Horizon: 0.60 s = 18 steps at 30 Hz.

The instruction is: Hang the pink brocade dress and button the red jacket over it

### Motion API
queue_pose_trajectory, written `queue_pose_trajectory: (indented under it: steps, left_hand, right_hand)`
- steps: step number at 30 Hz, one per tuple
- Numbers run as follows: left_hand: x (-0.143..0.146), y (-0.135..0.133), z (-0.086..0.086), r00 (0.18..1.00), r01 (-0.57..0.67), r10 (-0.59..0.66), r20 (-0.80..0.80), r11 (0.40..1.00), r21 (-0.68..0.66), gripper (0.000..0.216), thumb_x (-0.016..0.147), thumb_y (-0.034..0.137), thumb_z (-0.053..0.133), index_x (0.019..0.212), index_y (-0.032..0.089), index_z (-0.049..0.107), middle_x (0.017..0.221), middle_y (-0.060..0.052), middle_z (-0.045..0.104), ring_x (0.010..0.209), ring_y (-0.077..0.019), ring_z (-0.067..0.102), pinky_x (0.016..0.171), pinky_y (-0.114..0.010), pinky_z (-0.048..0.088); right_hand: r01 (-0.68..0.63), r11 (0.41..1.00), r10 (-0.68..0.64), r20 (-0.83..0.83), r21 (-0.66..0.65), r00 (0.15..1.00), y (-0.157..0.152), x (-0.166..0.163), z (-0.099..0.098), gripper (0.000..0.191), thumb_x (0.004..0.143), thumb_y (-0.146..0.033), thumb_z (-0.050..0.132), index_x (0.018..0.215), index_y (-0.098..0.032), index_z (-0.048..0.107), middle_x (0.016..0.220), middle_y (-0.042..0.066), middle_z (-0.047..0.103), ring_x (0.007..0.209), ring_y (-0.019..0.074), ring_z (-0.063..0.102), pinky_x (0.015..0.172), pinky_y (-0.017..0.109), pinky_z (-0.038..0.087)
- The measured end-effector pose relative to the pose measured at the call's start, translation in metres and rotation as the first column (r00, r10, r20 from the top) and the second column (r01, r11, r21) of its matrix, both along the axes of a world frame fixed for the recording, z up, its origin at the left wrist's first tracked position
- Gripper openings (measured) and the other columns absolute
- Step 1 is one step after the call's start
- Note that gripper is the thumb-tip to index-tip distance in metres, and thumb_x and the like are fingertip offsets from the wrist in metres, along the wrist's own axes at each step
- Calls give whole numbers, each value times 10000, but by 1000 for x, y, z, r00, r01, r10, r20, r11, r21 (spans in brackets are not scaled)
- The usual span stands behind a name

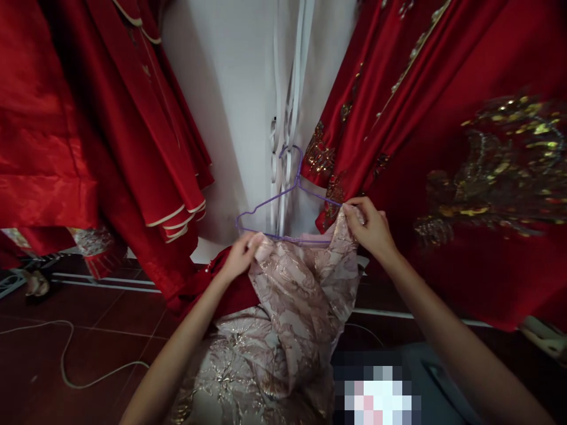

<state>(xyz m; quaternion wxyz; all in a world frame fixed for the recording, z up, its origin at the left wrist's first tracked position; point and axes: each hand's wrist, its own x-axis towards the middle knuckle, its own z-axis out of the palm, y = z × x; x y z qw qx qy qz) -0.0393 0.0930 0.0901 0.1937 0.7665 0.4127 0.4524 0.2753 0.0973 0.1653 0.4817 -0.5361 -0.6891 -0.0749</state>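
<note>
A pale pink brocade dress [305, 277] with a shiny metallic pattern hangs between my hands, its lower part bunched towards me. Its right shoulder is over one end of a purple wire hanger [274, 196], whose hook points up in front of the white wall. At that shoulder, my right hand [370, 227] pinches the fabric against the hanger. My left hand [241, 255] grips the dress's left shoulder, just below the hanger's bare left end. Dark red cloth [237, 292] lies behind the dress on the left.
Red garments [146, 118] hang on the left, and red gowns with gold sequins [496, 171] on the right. White straps or cords [277, 106] run down the wall. A white cable [66, 354] lies on the dark tiled floor. A pixelated patch [383, 395] covers the bottom right.
</note>
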Motion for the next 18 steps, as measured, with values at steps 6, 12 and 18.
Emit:
queue_pose_trajectory:
  steps: [6,12,18]
  left_hand:
    - [-84,25,-15,912,-397,386,-138,916,-62,324,806,488,504,857,205,655,848,-6,695,850,-175,605,1005,-400,301]
    - [-94,29,-25,929,-363,347,-128,922,-132,343,804,483,487,885,217,687,968,-32,708,950,-218,608,982,-394,348]
    - [-93,33,-18,929,-371,367,-55,926,-76,312,801,451,519,903,218,700,981,-46,705,953,-218,605,884,-366,434]
  right_hand:
    - [-11,1000,11,-33,2,999,11,9,2,248,820,-485,494,913,-272,581,735,5,638,599,173,561,589,298,423]
    - [-20,1000,19,-36,-18,999,12,11,1,263,824,-478,500,910,-246,590,710,8,631,562,154,538,557,281,410]
    - [-68,997,67,-49,-25,997,11,11,3,255,824,-465,506,915,-240,583,704,5,624,583,157,558,557,278,428]
